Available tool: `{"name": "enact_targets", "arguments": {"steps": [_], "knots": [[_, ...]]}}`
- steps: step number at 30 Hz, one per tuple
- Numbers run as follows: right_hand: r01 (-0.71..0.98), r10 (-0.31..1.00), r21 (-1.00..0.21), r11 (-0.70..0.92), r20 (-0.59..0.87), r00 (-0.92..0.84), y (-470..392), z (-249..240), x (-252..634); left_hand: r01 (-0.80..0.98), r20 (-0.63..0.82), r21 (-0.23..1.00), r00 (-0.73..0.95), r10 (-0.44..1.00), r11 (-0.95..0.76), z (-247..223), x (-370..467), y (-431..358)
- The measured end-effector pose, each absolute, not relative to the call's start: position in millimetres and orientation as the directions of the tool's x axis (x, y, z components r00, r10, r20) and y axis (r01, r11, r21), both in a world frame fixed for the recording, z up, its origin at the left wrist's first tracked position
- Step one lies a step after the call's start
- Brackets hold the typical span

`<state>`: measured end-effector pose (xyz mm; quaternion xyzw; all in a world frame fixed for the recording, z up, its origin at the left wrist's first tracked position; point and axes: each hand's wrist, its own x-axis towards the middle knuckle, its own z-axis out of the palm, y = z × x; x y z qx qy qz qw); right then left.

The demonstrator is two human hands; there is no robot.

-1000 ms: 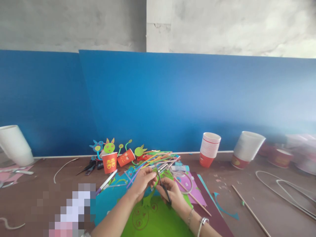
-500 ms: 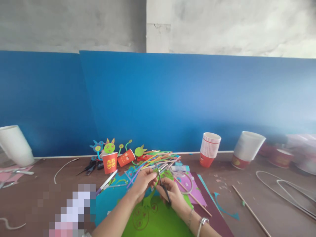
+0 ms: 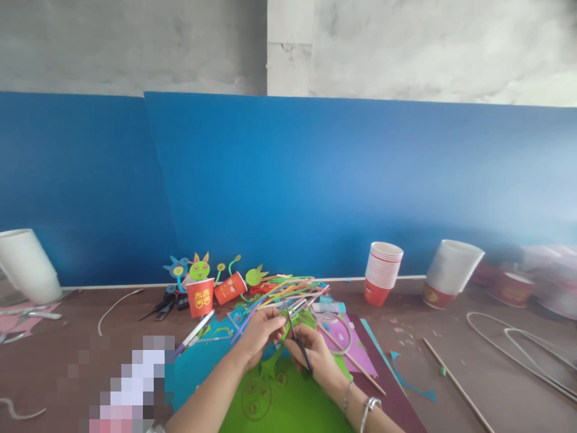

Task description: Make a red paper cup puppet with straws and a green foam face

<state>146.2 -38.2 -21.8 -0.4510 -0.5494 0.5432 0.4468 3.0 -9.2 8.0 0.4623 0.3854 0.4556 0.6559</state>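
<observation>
My right hand (image 3: 315, 358) is closed round the dark handles of a pair of scissors (image 3: 293, 334), their blades pointing up and away. Close beside the blades, my left hand (image 3: 262, 334) pinches a small piece of green paper, mostly hidden by the fingers. A narrow green paper strip (image 3: 270, 364) hangs below the hands. Under them lies a green paper sheet (image 3: 293, 406) with a drawn face (image 3: 256, 398) and a small heart in a circle (image 3: 282, 378). Beneath it on the left is a blue sheet (image 3: 193, 370).
Red paper cups (image 3: 201, 297) with paper animal figures stand at the back left. Colourful sticks (image 3: 288, 288) lie heaped behind my hands. Stacked cups (image 3: 382, 273) stand at the back right. A marker (image 3: 196, 329), a purple sheet (image 3: 360, 355) and a wooden stick (image 3: 455, 382) lie around.
My left hand has shifted very slightly to the left. Both hands keep their hold on the paper and the scissors; the rest looks the same.
</observation>
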Motion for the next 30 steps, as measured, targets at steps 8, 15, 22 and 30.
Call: {"name": "enact_targets", "arguments": {"steps": [8,15,22,30], "knots": [[0.012,0.981,-1.0,0.023,0.02,-0.192,-37.8,-20.2,144.6,-0.247,-0.089,0.956,0.264,0.96,0.157,5.9,4.6,-10.6],[0.007,0.983,-1.0,0.024,0.022,-0.18,-36.6,-21.4,143.9,-0.247,-0.076,0.959,0.252,0.965,0.141,5.2,4.0,-10.2],[0.008,0.981,-1.0,0.002,0.0,-0.193,-37.3,-21.2,144.7,-0.219,-0.052,0.969,0.253,0.966,0.11,1.5,4.5,-7.2],[-0.009,0.98,-1.0,-0.001,0.001,-0.2,-36.4,-20.7,144.1,-0.235,-0.034,0.968,0.241,0.97,0.092,1.2,6.2,-8.1]]}}
